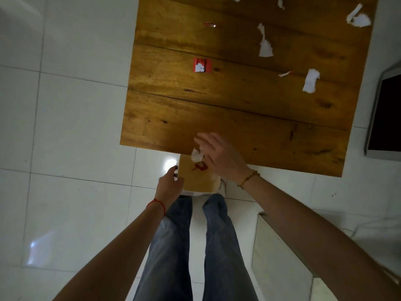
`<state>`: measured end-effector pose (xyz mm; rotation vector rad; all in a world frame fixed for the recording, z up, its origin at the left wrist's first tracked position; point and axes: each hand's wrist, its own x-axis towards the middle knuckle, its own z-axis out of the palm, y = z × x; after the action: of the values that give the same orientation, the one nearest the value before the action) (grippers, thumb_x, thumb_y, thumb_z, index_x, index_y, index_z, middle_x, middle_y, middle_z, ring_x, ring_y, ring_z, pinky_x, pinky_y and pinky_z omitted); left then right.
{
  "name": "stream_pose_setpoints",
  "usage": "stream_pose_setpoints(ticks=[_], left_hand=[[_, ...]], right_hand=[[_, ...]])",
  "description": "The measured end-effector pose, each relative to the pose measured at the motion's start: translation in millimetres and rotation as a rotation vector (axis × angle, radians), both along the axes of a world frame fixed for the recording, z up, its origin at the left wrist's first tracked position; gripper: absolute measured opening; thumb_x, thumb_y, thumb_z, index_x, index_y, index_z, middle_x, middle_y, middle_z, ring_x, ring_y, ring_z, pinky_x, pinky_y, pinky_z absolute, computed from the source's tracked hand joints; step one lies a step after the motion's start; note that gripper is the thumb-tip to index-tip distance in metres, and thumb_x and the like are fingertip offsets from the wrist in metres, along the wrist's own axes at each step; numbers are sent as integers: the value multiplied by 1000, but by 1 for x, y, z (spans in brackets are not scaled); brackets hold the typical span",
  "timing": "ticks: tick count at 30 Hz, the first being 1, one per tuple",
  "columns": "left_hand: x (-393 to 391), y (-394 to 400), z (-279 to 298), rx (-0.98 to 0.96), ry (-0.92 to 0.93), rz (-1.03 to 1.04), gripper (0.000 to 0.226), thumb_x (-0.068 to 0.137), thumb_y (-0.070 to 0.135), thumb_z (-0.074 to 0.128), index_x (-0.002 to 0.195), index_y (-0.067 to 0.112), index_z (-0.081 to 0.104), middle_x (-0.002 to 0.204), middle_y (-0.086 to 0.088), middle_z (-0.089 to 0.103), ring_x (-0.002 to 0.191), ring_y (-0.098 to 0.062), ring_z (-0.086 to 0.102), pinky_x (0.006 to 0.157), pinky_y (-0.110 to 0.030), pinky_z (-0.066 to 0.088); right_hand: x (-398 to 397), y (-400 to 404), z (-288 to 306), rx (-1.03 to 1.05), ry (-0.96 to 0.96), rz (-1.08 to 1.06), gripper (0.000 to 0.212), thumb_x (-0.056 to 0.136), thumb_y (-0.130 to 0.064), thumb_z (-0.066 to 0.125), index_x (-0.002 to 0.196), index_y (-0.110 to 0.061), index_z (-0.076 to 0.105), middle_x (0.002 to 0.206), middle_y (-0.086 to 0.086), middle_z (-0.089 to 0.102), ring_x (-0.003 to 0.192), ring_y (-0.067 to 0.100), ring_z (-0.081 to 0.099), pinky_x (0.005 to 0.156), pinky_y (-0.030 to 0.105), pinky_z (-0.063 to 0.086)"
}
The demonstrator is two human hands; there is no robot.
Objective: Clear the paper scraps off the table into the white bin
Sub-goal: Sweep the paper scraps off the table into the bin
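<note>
A wooden table [238, 118] carries several torn white scraps, such as a long scrap [265, 43], a short scrap [311, 80] and a pair of scraps at the far right [359, 18]. A red-and-white card [202, 65] and thin red slivers [285, 73] also lie on it. My left hand [170, 184] grips the left rim of the white bin [195, 181], held under the table's near edge. My right hand [221, 157] hovers over the bin with fingers spread. A crumpled white scrap [196, 156] sits just below its fingertips at the table edge. A red scrap [200, 166] lies inside the bin.
White tiled floor surrounds the table. A dark screen in a grey frame [384, 114] stands to the right of the table. A low pale ledge [282, 257] lies at lower right beside my legs in jeans [173, 246].
</note>
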<state>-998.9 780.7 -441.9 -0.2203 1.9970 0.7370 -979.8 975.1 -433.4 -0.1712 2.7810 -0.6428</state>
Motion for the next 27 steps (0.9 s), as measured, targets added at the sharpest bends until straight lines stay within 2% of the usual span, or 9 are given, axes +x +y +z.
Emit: stream_pose_setpoints(ticks=[2,6,12,16,23,27], left_hand=[[-5,-3,-1,7,-2,5,44,94,24,43,137,14,40,133,-13,56,117,-33,57,96,-45,46],[-13,-8,-3,18,-7,-6,42,94,24,42,136,16,40,132,-12,57,116,-32,58,95,-45,47],[-17,-13,-4,29,-18,-15,44,94,25,42,137,17,39,133,-11,56,116,-32,58,96,-46,46],[-17,-15,0,37,-35,-18,44,95,26,42,138,16,38,134,-10,56,117,-32,58,96,-47,46],[-13,-17,5,29,-24,-15,44,94,24,43,137,16,39,133,-11,56,116,-33,58,96,-47,46],[-7,-18,7,24,-5,-21,43,94,23,44,136,15,40,132,-12,57,116,-33,58,96,-45,46]], right_hand=[[-36,10,0,45,14,-130,48,97,-18,42,144,-10,38,150,10,37,138,27,33,111,45,35],[-113,35,-9,94,-71,-310,56,101,-28,35,152,-16,16,162,4,8,148,23,4,120,45,11],[-157,50,-19,110,-149,-213,58,102,-30,31,153,-15,9,162,3,3,149,19,1,121,37,3],[-131,41,-16,116,-142,-199,58,102,-34,30,153,-16,11,162,3,6,148,18,2,120,36,2],[-14,-5,-10,115,-182,-85,57,102,-39,17,153,-17,6,162,2,4,148,18,-3,121,43,4],[34,-34,-7,46,-189,-33,55,103,-36,25,153,-16,14,160,4,15,148,21,7,121,40,6]])
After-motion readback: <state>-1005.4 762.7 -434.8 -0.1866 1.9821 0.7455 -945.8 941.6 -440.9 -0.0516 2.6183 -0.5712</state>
